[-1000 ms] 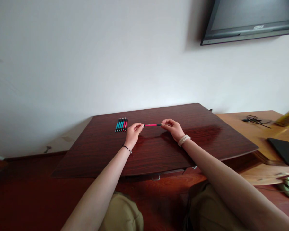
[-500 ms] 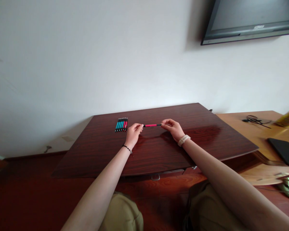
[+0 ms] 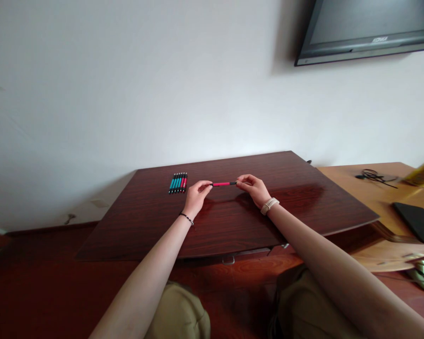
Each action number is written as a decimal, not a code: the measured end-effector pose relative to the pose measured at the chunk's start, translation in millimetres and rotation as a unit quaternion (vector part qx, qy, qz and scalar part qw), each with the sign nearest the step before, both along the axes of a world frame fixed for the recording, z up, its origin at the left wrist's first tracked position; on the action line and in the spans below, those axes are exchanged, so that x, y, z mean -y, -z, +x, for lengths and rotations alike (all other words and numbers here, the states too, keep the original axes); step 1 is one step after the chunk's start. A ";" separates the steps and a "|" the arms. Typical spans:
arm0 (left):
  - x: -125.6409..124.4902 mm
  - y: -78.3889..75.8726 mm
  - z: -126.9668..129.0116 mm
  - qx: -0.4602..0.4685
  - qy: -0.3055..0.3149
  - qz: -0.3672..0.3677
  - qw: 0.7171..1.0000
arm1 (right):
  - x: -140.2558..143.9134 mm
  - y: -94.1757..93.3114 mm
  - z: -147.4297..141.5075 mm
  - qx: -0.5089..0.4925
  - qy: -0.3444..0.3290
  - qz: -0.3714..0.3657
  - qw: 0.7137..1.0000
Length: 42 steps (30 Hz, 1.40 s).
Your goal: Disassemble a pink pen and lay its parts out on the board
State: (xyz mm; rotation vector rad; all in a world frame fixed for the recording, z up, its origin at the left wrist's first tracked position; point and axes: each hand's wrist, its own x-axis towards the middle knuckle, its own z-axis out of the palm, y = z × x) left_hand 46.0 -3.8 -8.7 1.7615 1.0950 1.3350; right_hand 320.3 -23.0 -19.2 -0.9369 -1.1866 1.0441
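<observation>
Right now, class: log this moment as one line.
left hand: grips pink pen end | right hand: grips other end | pen row: on table

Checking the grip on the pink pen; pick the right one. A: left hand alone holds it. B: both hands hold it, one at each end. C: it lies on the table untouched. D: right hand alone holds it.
B: the left hand pinches one end of the pink pen and the right hand pinches the other, above the dark table.
</observation>
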 end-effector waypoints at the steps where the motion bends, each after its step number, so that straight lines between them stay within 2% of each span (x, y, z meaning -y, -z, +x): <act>1: -0.2 0.2 0.1 0.005 0.001 -0.003 1.000 | 0.1 0.0 0.0 0.000 0.000 0.000 1.000; 28: 3.7 -3.7 2.3 0.020 0.007 -0.042 0.999 | -4.2 5.5 2.6 -0.006 -0.007 0.003 1.000; 42: -0.7 1.1 1.4 0.020 0.015 -0.021 0.999 | -1.1 0.8 1.1 -0.006 -0.003 0.002 1.000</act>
